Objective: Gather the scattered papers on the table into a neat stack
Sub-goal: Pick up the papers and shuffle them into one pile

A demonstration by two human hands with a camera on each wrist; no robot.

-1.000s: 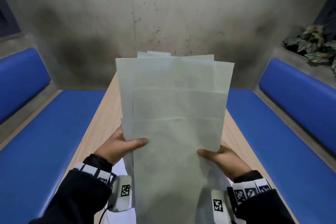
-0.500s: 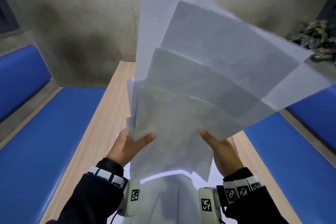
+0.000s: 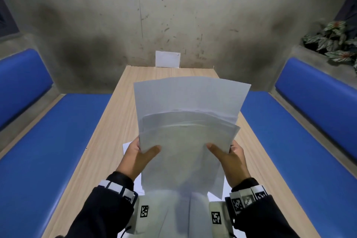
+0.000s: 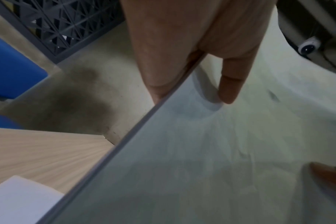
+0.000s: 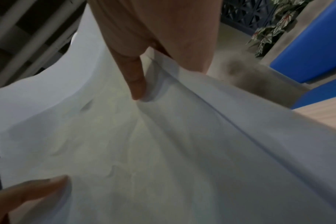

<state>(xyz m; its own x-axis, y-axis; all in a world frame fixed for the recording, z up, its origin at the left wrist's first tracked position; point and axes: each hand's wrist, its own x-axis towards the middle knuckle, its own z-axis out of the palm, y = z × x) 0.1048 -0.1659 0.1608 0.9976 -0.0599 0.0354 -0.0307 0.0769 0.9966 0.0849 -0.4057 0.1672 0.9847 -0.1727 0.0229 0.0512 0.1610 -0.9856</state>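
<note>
A sheaf of white papers [image 3: 185,121] is held up over the wooden table [image 3: 108,137], its sheets fanned unevenly at the top. My left hand [image 3: 142,152] pinches the sheaf's left edge, thumb on the front and fingers behind. My right hand [image 3: 228,153] pinches the right edge the same way. In the left wrist view the papers [image 4: 211,159] fill the right side under my left hand's thumb [image 4: 230,84]. The right wrist view shows the papers [image 5: 163,151] bulging under my right hand's thumb [image 5: 136,81]. More white sheets [image 3: 127,146] lie on the table below.
A small white card [image 3: 167,59] stands against the concrete wall at the table's far end. Blue padded benches [image 3: 48,141] run along both sides of the table. A leafy plant [image 3: 336,40] sits on the ledge at the far right.
The sheaf was upright, then tipped and fanned out to the right; now it is lowered and squared closer together. Both hands kept hold of its side edges.
</note>
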